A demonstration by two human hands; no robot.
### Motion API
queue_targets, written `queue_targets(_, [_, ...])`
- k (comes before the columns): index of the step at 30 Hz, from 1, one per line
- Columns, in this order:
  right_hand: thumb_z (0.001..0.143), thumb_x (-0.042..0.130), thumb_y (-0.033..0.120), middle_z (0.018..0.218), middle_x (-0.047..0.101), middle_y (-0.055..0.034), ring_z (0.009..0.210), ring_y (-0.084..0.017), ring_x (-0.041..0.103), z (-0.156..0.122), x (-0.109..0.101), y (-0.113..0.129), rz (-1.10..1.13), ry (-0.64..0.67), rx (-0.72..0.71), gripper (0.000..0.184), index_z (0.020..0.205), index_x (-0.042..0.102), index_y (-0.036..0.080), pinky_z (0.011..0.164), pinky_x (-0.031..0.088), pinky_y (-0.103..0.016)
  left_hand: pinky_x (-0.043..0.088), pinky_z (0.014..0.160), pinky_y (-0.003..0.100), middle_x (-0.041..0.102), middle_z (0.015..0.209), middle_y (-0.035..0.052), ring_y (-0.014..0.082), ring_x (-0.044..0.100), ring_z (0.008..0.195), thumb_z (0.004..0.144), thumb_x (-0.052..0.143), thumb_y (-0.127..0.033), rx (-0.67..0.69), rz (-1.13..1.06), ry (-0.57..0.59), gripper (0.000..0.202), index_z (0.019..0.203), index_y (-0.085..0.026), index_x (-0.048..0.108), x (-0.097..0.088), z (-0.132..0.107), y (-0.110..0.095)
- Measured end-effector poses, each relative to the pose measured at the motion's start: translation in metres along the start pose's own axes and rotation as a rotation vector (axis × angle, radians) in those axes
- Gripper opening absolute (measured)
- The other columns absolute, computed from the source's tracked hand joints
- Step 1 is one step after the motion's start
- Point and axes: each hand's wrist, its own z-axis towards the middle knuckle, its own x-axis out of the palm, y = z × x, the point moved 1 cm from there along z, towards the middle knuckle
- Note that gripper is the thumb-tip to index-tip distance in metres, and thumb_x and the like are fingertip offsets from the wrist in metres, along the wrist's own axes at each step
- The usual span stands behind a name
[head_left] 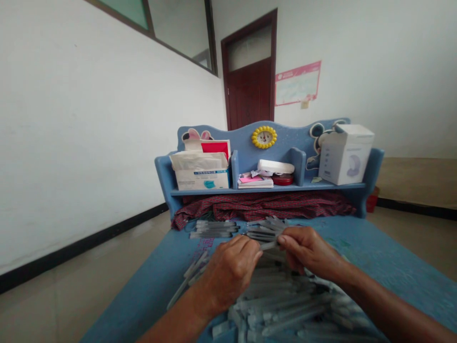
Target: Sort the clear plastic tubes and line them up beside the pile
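Observation:
Over a heap of frosted, translucent pens, both hands meet on a single pen. My left hand is closed round its left end, the fingers curled and partly hidden from me. At the other end my right hand pinches it between thumb and fingers. Behind the hands lies a bunch of similar pens, and left of it a neat row of pens. A few loose pens lie to the left of my left wrist.
The blue desk has a shelf at its back. A mask box, a red round tin and a white carton stand on the shelf. Beneath it lies a crumpled checked cloth.

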Motion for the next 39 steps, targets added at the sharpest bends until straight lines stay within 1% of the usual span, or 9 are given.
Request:
queue_targets(4, [0.079, 0.057, 0.045, 0.054, 0.057, 0.0044, 0.038, -0.008, 0.047, 0.001, 0.001, 0.000, 0.191, 0.038, 0.007, 0.028, 0.081, 0.050, 0.018, 0.038, 0.036, -0.018, 0.046, 0.059, 0.026, 0.059, 0.070, 0.0030, 0.0151, 0.057, 0.066, 0.091, 0.042, -0.015, 0.002, 0.000, -0.011, 0.017, 0.077, -0.018, 0.052, 0.001, 0.000, 0.000])
queue_targets(7, [0.074, 0.064, 0.046, 0.056, 0.056, 0.0068, 0.038, -0.007, 0.046, 0.002, 0.000, 0.002, 0.240, 0.032, 0.007, 0.038, 0.095, 0.049, 0.019, 0.036, 0.036, -0.017, 0.046, 0.059, 0.026, 0.059, 0.070, 0.0029, 0.0151, 0.057, 0.065, 0.091, 0.042, -0.015, 0.006, 0.013, -0.024, 0.017, 0.078, -0.017, 0.052, 0.001, 0.001, 0.000])
queue_targets(12, [0.084, 0.046, 0.053, 0.048, 0.055, 0.0032, 0.031, -0.006, 0.042, 0.002, 0.000, -0.001, 0.090, 0.024, 0.045, 0.038, 0.070, 0.048, 0.017, 0.030, 0.026, -0.015, 0.047, 0.059, 0.027, 0.060, 0.070, 0.0034, 0.0166, 0.058, 0.066, 0.090, 0.043, -0.015, 0.004, 0.008, -0.031, 0.016, 0.078, -0.016, 0.054, 0.002, 0.001, 0.001])
queue_targets(15, [0.077, 0.058, 0.050, 0.056, 0.060, 0.0038, 0.032, -0.007, 0.045, 0.002, 0.000, -0.001, 0.207, 0.062, 0.040, 0.036, 0.088, 0.048, 0.018, 0.030, 0.031, -0.016, 0.047, 0.060, 0.027, 0.060, 0.070, 0.0033, 0.0163, 0.058, 0.067, 0.091, 0.042, -0.015, 0.000, 0.006, -0.016, 0.016, 0.079, -0.017, 0.054, 0.003, 0.000, 0.001])
queue_targets(17, [0.073, 0.063, 0.049, 0.060, 0.062, 0.0043, 0.032, -0.007, 0.046, 0.002, 0.001, 0.000, 0.247, 0.076, 0.043, 0.046, 0.102, 0.045, 0.018, 0.031, 0.034, -0.017, 0.047, 0.060, 0.026, 0.060, 0.071, 0.0032, 0.0161, 0.058, 0.067, 0.091, 0.042, -0.015, -0.007, 0.005, -0.015, 0.016, 0.080, -0.017, 0.053, 0.003, 0.000, 0.001])
queue_targets(23, [0.080, 0.048, 0.058, 0.052, 0.059, 0.0020, 0.029, -0.007, 0.046, 0.002, 0.004, 0.003, 0.172, 0.065, 0.083, 0.042, 0.071, 0.046, 0.017, 0.029, 0.028, -0.016, 0.047, 0.059, 0.026, 0.059, 0.070, 0.0029, 0.0158, 0.057, 0.065, 0.090, 0.044, -0.015, -0.002, 0.007, 0.000, 0.015, 0.077, -0.017, 0.052, 0.003, 0.000, 0.001])
queue_targets(28, [0.073, 0.060, 0.041, 0.060, 0.063, 0.0031, 0.034, -0.009, 0.054, 0.003, 0.003, 0.000, 0.309, 0.081, 0.095, 0.029, 0.084, 0.049, 0.017, 0.033, 0.032, -0.017, 0.048, 0.061, 0.026, 0.061, 0.072, 0.0042, 0.0164, 0.059, 0.068, 0.090, 0.044, -0.016, -0.020, -0.017, 0.038, 0.015, 0.079, -0.016, 0.053, 0.004, 0.001, 0.000])
queue_targets(32, [0.073, 0.058, 0.029, 0.061, 0.063, 0.0035, 0.037, -0.009, 0.056, 0.002, 0.000, 0.001, 0.272, 0.040, 0.083, 0.018, 0.081, 0.051, 0.016, 0.036, 0.034, -0.017, 0.047, 0.061, 0.027, 0.063, 0.071, 0.0045, 0.0168, 0.060, 0.067, 0.091, 0.044, -0.018, -0.051, -0.038, 0.100, 0.016, 0.080, -0.016, 0.055, 0.004, 0.001, 0.000])
queue_targets(39, [0.072, 0.058, 0.026, 0.064, 0.063, 0.0037, 0.041, -0.009, 0.058, 0.002, -0.008, 0.007, 0.259, -0.034, 0.013, 0.014, 0.079, 0.050, 0.017, 0.037, 0.033, -0.017, 0.044, 0.062, 0.024, 0.064, 0.074, 0.0022, 0.0142, 0.061, 0.067, 0.093, 0.041, -0.019, -0.115, -0.104, 0.200, 0.019, 0.082, -0.017, 0.057, 0.001, 0.003, 0.005])
